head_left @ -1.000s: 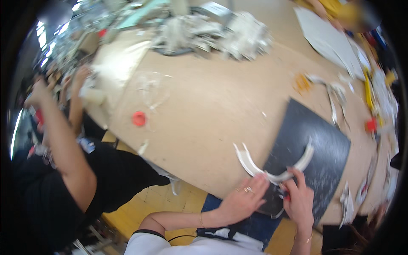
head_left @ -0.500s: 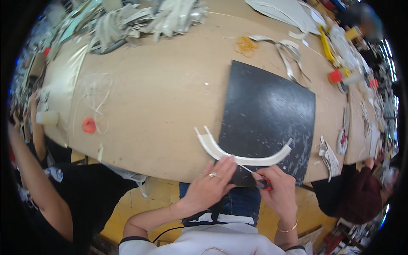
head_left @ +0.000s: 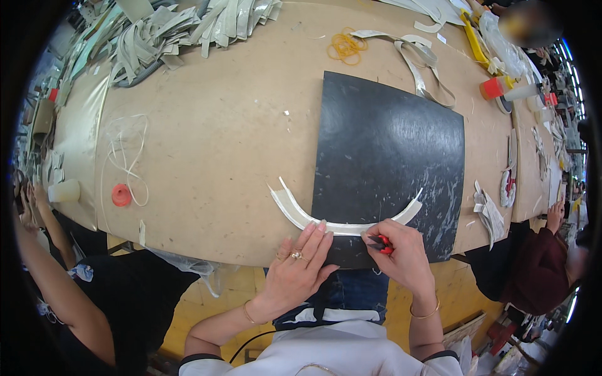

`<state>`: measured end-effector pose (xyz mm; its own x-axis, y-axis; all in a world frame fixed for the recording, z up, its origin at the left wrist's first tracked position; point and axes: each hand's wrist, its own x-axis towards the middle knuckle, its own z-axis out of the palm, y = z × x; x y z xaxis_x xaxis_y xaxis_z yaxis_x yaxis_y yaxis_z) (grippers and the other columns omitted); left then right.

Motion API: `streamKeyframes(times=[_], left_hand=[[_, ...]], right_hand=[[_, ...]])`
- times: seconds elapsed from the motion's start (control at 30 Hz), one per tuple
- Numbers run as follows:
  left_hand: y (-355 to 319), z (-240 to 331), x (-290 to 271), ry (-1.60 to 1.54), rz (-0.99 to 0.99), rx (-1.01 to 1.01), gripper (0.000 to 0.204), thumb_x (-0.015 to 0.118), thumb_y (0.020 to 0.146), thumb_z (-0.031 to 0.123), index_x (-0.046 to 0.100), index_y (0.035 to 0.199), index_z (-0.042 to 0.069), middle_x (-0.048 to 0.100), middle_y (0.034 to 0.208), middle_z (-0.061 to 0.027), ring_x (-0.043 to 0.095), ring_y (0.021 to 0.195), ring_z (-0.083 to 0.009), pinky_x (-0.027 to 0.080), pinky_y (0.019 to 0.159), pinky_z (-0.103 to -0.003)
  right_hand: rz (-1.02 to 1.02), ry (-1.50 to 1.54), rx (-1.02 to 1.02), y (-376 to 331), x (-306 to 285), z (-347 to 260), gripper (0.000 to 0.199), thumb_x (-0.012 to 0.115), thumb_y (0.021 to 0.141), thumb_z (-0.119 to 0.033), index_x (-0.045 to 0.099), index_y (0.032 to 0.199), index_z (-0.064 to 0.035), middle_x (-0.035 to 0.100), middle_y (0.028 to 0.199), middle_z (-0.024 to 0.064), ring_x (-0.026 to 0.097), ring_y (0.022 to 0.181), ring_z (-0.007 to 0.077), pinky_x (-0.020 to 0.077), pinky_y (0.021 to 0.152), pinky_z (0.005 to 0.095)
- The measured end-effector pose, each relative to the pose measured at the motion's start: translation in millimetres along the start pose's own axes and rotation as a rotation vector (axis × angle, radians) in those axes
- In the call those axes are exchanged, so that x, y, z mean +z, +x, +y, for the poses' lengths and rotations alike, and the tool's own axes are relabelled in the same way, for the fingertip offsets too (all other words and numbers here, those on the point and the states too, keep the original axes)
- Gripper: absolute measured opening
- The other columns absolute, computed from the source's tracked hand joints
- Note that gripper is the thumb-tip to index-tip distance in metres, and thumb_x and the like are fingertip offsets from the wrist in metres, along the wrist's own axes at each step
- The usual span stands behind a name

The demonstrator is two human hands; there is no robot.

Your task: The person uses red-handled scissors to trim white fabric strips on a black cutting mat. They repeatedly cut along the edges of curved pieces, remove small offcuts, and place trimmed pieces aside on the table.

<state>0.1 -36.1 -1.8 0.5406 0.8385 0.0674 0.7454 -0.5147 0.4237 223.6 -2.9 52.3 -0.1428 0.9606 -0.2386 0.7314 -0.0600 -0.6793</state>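
Cream curved strip [head_left: 326, 224] is lying across the black mat [head_left: 389, 156], left hand [head_left: 300, 271] pressing flat to steady it while right hand [head_left: 404, 257] is gripping a red cutter [head_left: 381, 243].

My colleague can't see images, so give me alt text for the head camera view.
The left hand presses a curved white strip onto a black cutting mat while the right hand holds a small red tool against it, on a tan worktable.

single head-worn fisheye view, looking steeply down from above the person's chest, close over the hands, facing across the table [head_left: 207, 156], edges bending toward the rim
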Motion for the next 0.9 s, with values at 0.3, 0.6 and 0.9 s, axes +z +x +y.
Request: streamKeyframes(times=[0.3, 0.6, 0.9], left_hand=[[3.9, 18.2, 7.3, 0.175, -0.001, -0.051, 0.055, 0.062, 0.092, 0.045, 0.057, 0.139, 0.015, 0.044, 0.151, -0.015, 0.041, 0.141, -0.0278, 0.009, 0.117, -0.053], [9.7, 42.2, 23.9, 0.264, 0.017, -0.151, 0.05, 0.065, 0.091, 0.044, 0.058, 0.138, 0.031, 0.041, 0.151, -0.0213, 0.037, 0.141, -0.0409, 0.005, 0.114, -0.064], [16.5, 9.7, 8.0, -0.135, -0.066, -0.154, 0.053, 0.068, 0.088, 0.045, 0.056, 0.14, 0.036, 0.024, 0.158, -0.0259, 0.02, 0.145, -0.0518, 0.005, 0.108, -0.073]], right_hand=[[0.027, -0.035, 0.026, 0.1, 5.1, 3.9, 0.015, 0.074, 0.073, -0.004, 0.063, 0.084, -0.0026, 0.062, 0.075, 0.0098, 0.061, 0.063, 0.0265, 0.0471, 0.059, 0.0334], [0.04, -0.06, 0.034, 1.1, 6.5, 3.5, 0.014, 0.075, 0.074, -0.007, 0.064, 0.082, -0.0037, 0.061, 0.072, 0.0089, 0.06, 0.06, 0.0264, 0.047, 0.057, 0.0332], [0.021, -0.109, 0.119, 0.2, 9.2, -10.8, 0.016, 0.075, 0.078, -0.015, 0.065, 0.084, -0.0038, 0.065, 0.073, 0.0108, 0.065, 0.065, 0.0302, 0.0498, 0.059, 0.0384]])
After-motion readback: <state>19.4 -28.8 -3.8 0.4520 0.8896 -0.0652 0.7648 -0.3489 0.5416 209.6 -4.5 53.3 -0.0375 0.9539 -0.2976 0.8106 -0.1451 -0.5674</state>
